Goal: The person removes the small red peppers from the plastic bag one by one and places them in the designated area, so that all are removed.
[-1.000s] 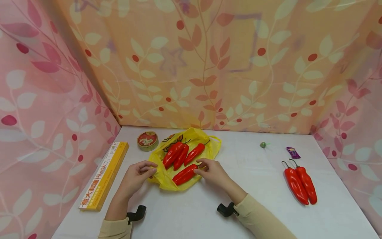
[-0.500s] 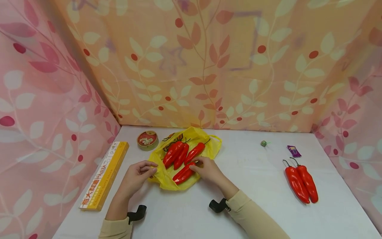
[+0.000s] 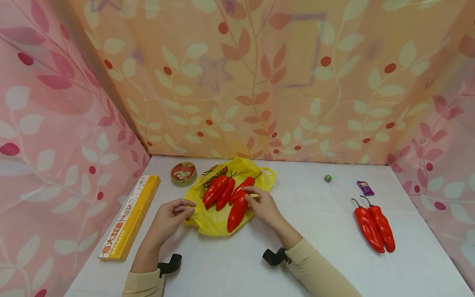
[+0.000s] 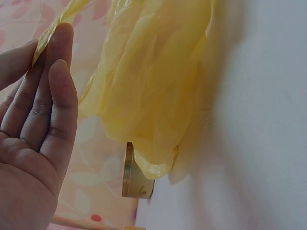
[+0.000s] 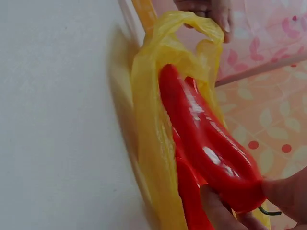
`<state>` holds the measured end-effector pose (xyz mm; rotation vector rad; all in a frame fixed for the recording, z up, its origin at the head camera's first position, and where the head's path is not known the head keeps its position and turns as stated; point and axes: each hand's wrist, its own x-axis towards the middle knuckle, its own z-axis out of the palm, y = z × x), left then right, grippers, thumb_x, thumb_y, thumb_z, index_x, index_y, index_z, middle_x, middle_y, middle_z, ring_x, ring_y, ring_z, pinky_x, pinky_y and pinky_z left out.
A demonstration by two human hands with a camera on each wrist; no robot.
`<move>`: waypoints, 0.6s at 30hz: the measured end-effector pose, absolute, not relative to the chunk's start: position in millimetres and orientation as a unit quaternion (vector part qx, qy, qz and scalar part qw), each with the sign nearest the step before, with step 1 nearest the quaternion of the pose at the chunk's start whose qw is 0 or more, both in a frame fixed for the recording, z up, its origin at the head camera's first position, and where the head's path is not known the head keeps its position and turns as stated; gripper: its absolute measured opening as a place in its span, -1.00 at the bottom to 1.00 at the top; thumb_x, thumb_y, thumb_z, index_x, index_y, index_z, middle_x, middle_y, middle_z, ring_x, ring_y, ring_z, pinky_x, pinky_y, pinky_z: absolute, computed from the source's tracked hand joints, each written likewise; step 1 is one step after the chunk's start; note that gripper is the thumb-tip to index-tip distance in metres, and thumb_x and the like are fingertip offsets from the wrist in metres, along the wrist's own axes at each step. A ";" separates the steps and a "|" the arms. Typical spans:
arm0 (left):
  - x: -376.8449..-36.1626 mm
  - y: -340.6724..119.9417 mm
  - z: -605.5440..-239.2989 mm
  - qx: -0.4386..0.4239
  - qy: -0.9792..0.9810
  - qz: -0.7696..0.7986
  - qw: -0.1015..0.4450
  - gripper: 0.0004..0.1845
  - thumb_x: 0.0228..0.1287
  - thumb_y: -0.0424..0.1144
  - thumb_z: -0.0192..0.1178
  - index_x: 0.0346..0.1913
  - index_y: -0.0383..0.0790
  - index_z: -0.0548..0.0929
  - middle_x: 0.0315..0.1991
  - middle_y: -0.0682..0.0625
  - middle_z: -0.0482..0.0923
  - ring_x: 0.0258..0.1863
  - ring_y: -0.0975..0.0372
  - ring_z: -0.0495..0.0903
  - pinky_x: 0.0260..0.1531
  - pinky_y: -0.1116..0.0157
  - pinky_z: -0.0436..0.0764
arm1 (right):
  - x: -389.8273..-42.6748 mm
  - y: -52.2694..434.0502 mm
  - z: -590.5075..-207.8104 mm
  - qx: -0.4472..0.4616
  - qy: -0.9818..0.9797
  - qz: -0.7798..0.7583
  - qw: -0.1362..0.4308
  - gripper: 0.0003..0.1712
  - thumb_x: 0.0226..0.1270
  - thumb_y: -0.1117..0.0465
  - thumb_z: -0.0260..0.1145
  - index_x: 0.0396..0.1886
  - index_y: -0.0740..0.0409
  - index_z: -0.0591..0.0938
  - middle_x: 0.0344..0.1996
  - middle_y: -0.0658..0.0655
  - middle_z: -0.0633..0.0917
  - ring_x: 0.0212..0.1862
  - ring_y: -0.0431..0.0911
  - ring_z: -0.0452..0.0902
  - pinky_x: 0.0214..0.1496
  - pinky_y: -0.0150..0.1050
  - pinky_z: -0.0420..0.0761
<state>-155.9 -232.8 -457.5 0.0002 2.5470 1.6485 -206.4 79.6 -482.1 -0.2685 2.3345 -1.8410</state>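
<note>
A yellow plastic bag [image 3: 208,225] lies spread on the table with several red chili peppers [image 3: 216,190] on it. My left hand [image 3: 168,220] pinches the bag's left edge between thumb and fingers; in the left wrist view the thin plastic [image 4: 45,38] runs up from the fingertips. With thumb and fingers, my right hand [image 3: 263,208] grips one red chili pepper [image 3: 237,212] near its stem end. That pepper slants over the bag's front part, tip toward me. In the right wrist view the held pepper [image 5: 206,139] overlaps other peppers inside the bag.
Left of the bag lies a pasta box [image 3: 130,218]; behind it stands a round tin [image 3: 183,174]. Over on the right are two more red peppers [image 3: 375,229], a purple packet [image 3: 365,188] and a small green item [image 3: 328,178]. Patterned cloth [image 3: 259,82] walls the table's back and sides.
The pepper in my right hand has swung from lying slantwise to pointing more toward me, and its stem end has risen. My left hand has stayed on the bag's edge.
</note>
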 end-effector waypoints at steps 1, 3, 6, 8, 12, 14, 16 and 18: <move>-155.9 -232.9 -457.6 0.000 0.838 0.543 0.054 -0.71 0.34 -0.06 0.34 0.00 -0.15 0.71 -0.24 -0.02 0.77 -0.25 0.17 0.70 -0.08 0.26 0.68 | -206.4 81.0 -480.4 -0.089 0.778 -0.617 0.074 -0.67 0.54 0.24 0.20 0.21 0.04 0.64 0.10 0.17 0.64 -0.04 0.00 0.70 -0.09 -0.06 0.74; -155.9 -233.1 -458.1 0.000 0.838 0.543 0.054 -0.70 0.35 -0.06 0.34 0.00 -0.15 0.71 -0.24 -0.02 0.77 -0.25 0.17 0.69 -0.09 0.26 0.68 | -206.5 84.1 -477.7 -0.086 0.779 -0.618 0.068 -0.67 0.56 0.22 0.17 0.22 0.01 0.65 0.10 0.15 0.65 -0.02 -0.01 0.68 -0.04 -0.09 0.74; -156.1 -233.1 -458.5 -0.001 0.838 0.543 0.054 -0.71 0.34 -0.06 0.34 0.00 -0.15 0.71 -0.25 -0.02 0.77 -0.25 0.17 0.69 -0.09 0.26 0.68 | -205.8 89.9 -473.5 -0.082 0.783 -0.613 0.062 -0.67 0.54 0.14 0.21 0.21 -0.05 0.66 0.11 0.09 0.66 0.02 0.00 0.64 0.00 -0.15 0.72; -156.3 -232.7 -458.3 -0.001 0.838 0.543 0.054 -0.72 0.34 -0.07 0.35 -0.01 -0.14 0.71 -0.25 -0.02 0.77 -0.26 0.16 0.68 -0.09 0.22 0.68 | -205.2 94.1 -471.0 -0.079 0.786 -0.610 0.059 -0.63 0.45 0.09 0.32 0.21 -0.07 0.66 0.12 0.06 0.64 0.07 0.02 0.60 -0.02 -0.17 0.71; -156.6 -232.3 -457.0 0.001 0.839 0.541 0.052 -0.71 0.35 -0.06 0.34 0.00 -0.14 0.71 -0.25 -0.02 0.77 -0.25 0.15 0.68 -0.06 0.15 0.68 | -202.6 104.4 -464.3 -0.074 0.786 -0.611 0.055 -0.47 0.22 0.05 0.53 0.21 -0.12 0.66 0.16 0.03 0.62 0.13 0.07 0.57 -0.03 -0.15 0.70; -156.2 -232.7 -456.5 0.002 0.840 0.540 0.052 -0.70 0.35 -0.04 0.34 0.00 -0.15 0.71 -0.25 -0.02 0.77 -0.25 0.16 0.68 -0.06 0.15 0.68 | -200.7 110.5 -461.0 -0.074 0.784 -0.614 0.053 -0.44 0.19 0.03 0.55 0.22 -0.15 0.66 0.16 0.06 0.63 0.10 0.08 0.61 -0.03 -0.14 0.71; -155.8 -233.7 -456.7 0.002 0.840 0.540 0.052 -0.68 0.34 -0.03 0.34 0.01 -0.15 0.70 -0.24 -0.02 0.77 -0.24 0.18 0.68 -0.06 0.19 0.68 | -199.0 117.2 -457.4 -0.076 0.789 -0.608 0.048 -0.40 0.18 -0.03 0.55 0.25 -0.20 0.64 0.16 0.09 0.64 0.04 0.06 0.66 -0.05 -0.14 0.73; -155.1 -234.6 -457.0 0.004 0.840 0.541 0.052 -0.66 0.33 -0.01 0.35 0.01 -0.16 0.70 -0.23 -0.02 0.77 -0.24 0.18 0.69 -0.07 0.21 0.68 | -197.5 124.3 -454.8 -0.077 0.793 -0.603 0.049 -0.34 0.19 -0.07 0.54 0.30 -0.23 0.58 0.18 0.15 0.64 -0.04 0.04 0.71 -0.12 -0.13 0.75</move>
